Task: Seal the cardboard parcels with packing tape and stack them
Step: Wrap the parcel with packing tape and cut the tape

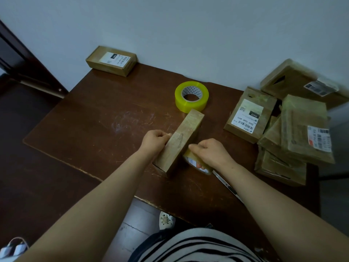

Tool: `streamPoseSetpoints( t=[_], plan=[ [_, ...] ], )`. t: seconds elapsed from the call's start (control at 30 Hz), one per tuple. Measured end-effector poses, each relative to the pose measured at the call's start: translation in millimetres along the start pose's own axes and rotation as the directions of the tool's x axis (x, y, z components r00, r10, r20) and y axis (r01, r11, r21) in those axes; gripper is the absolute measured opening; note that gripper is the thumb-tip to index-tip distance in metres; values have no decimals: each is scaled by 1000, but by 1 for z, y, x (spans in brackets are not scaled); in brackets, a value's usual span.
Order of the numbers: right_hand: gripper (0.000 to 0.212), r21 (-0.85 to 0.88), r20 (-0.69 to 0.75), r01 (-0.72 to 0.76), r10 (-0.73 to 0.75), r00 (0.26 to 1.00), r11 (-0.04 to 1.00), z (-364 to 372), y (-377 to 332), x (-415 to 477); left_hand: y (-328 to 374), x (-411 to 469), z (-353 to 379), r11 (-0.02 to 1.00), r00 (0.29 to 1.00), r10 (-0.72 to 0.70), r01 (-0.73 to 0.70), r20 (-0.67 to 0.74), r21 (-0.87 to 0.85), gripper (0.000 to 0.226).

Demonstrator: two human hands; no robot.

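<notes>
A narrow cardboard parcel [181, 140] stands on its long edge in the middle of the dark wooden table [94, 121]. My left hand [154, 139] grips its left face near the top edge. My right hand [209, 153] holds a roll of packing tape [198, 163] against the parcel's right side, fingers through the core. A second, yellowish tape roll [191, 96] lies flat behind the parcel. A pile of several taped parcels [290, 129] sits at the table's right end. One labelled parcel [111, 60] lies alone at the far left corner.
A knife or cutter [224, 183] lies on the table under my right forearm. A white wall [188, 25] runs behind the table. A dark door frame [22, 59] stands at the left. Shoes [166, 220] show on the floor below the table's front edge.
</notes>
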State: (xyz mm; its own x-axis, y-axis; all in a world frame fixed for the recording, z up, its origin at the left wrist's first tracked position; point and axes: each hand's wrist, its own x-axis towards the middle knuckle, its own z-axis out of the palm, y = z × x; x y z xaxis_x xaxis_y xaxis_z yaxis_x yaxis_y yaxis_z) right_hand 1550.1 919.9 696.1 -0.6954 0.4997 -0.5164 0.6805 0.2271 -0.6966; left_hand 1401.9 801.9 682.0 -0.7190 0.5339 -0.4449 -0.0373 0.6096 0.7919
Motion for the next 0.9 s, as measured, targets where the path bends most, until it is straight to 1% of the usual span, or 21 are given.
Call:
streamPoseSetpoints(
  t=[0.1,0.17,0.27,0.37,0.4,0.43,0.47,0.5,0.53,0.57,0.6,0.63,0.67,0.73,0.8,0.9],
  plan=[
    [35,-20,8,-3,3,1000,1000,5,-7,5,-2,2,1,999,1000,-14,14,-12,45,33],
    [34,-49,9,-7,8,1000,999,6,-9,7,-1,2,2,998,998,-55,55,9,31,31],
    [33,-74,12,-8,9,1000,997,6,-11,7,4,4,3,983,983,-173,176,59,-48,28],
    [33,-82,21,-6,8,1000,997,6,-13,7,7,3,3,953,950,-290,297,114,-50,25],
    [33,-81,25,-10,12,1000,997,5,-13,8,7,2,3,937,933,-338,345,122,-48,29],
    [33,-82,28,-12,14,1000,997,5,-13,7,7,2,3,934,930,-353,357,100,-26,36],
    [34,-81,29,-12,14,999,997,5,-12,8,7,1,3,951,951,-308,307,21,37,39],
    [34,-78,31,-10,13,999,997,5,-12,8,8,-2,4,967,976,-193,207,-102,151,36],
    [34,-71,32,-9,11,999,997,4,-11,9,10,-7,5,954,975,-26,90,-220,284,32],
    [35,-64,34,-7,9,999,998,4,-11,9,14,-16,7,913,948,155,-30,-278,407,31],
    [34,-57,35,-5,7,999,998,4,-11,10,17,-25,10,853,912,307,-137,-273,503,35],
    [34,-51,40,-5,7,999,999,4,-10,10,18,-33,16,792,888,402,-214,-224,572,42],
    [34,-43,47,-10,12,999,999,3,-10,11,16,-39,21,739,889,432,-253,-151,625,52],
    [35,-10,63,-28,29,998,1000,3,-8,13,13,-46,29,686,923,384,-277,-12,673,70],
    [36,60,83,-35,30,996,998,3,-7,14,10,-47,29,684,940,324,-308,103,662,86],
    [37,170,115,-67,47,992,983,2,-6,17,11,-40,21,662,935,248,-355,255,660,110]
  ],
)
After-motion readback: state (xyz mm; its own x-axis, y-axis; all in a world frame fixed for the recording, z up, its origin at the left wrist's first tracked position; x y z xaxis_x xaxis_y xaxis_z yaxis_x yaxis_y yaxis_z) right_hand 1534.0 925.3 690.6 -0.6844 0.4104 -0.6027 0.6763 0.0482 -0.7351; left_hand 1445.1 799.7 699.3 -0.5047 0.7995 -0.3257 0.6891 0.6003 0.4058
